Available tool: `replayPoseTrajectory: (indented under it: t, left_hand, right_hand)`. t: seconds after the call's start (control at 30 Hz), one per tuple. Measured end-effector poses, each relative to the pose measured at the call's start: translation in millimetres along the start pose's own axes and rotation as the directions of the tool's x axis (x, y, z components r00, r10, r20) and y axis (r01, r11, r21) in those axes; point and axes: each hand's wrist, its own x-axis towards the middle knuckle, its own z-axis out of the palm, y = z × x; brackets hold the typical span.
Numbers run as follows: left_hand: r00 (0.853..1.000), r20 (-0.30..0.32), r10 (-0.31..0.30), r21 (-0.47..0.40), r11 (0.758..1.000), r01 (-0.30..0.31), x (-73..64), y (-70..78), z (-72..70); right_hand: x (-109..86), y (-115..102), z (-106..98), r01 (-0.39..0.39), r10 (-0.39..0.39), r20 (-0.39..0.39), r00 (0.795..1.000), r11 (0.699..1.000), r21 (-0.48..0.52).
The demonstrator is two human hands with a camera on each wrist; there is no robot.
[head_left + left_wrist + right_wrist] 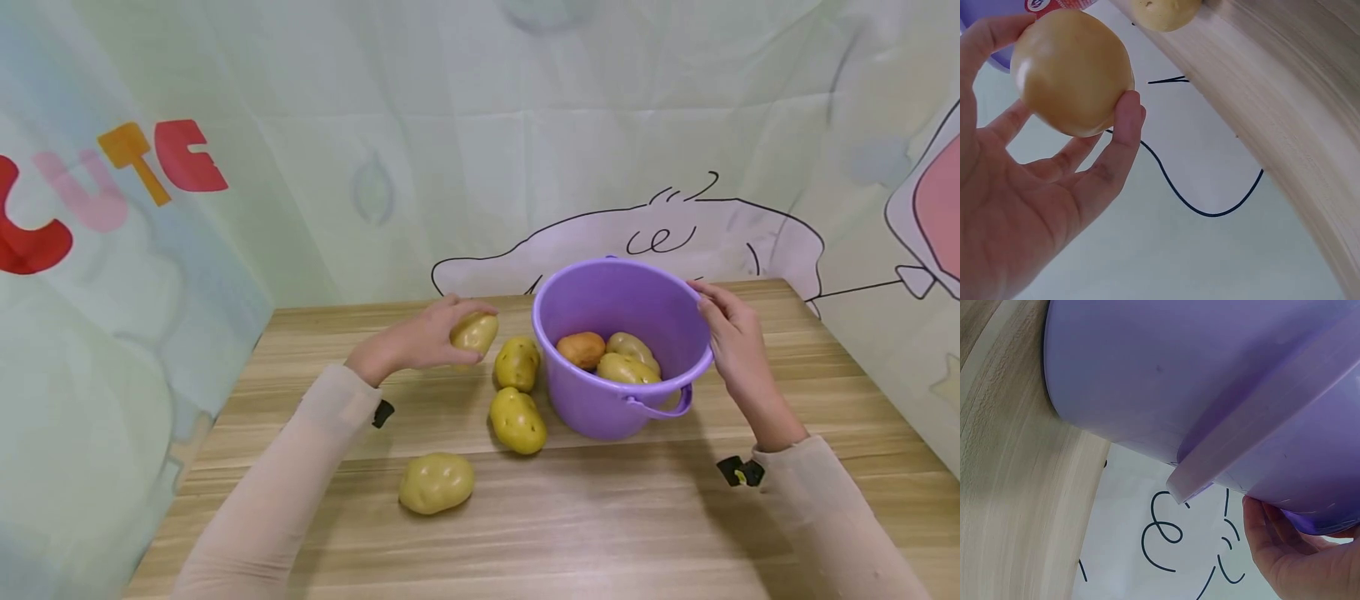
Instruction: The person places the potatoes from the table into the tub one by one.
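Note:
My left hand (431, 335) holds a pale yellow potato (476, 333) just left of the bucket; in the left wrist view the fingers and thumb curl round this potato (1072, 72). With my right hand (737, 342) I grip the right rim of a purple bucket (600, 408), which stands tilted towards me. Inside the bucket lie an orange-brown potato (581, 350) and two yellowish ones. The right wrist view shows the bucket's outer wall (1147, 375) and my right hand (1304, 556) at its rim.
Two yellow potatoes, one behind (517, 364) and one in front (518, 421), lie beside the bucket's left side. Another potato (437, 483) sits nearer on the wooden table (570, 533). A printed cloth (375, 167) hangs behind the table.

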Motion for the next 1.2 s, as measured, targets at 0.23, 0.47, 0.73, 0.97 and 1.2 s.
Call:
replayPoseTrajectory:
  t: [0.23, 0.47, 0.73, 0.97, 1.2]
  left_hand:
    - [1.000, -0.015, 0.018, 0.001, 1.000, -0.018, -2.1, 5.9, -4.8]
    - [0.997, -0.042, 0.063, 0.011, 0.998, -0.063, -3.7, 12.2, -8.4]
    - [0.997, -0.048, 0.063, -0.006, 0.998, -0.063, -7.0, 23.1, -14.0]
    - [0.994, -0.061, 0.086, -0.010, 0.996, -0.087, -9.8, 30.6, -19.7]
    - [0.993, -0.064, 0.095, -0.015, 0.995, -0.096, -9.6, 36.7, -24.3]
  right_hand:
    - [-0.2, -0.5, 0.6, -0.002, 0.002, -0.003, 1.000, 1.000, 0.009]
    - [-0.6, -0.7, 0.3, 0.004, -0.004, 0.003, 1.000, 1.000, 0.025]
    - [-0.8, -0.5, 0.1, 0.000, -0.001, 0.008, 1.000, 0.999, 0.036]
    - [-0.9, 0.6, 0.1, 0.001, -0.001, 0.006, 1.000, 0.999, 0.034]
    - [-0.3, 0.7, 0.4, -0.014, 0.014, 0.005, 1.000, 1.000, 0.023]
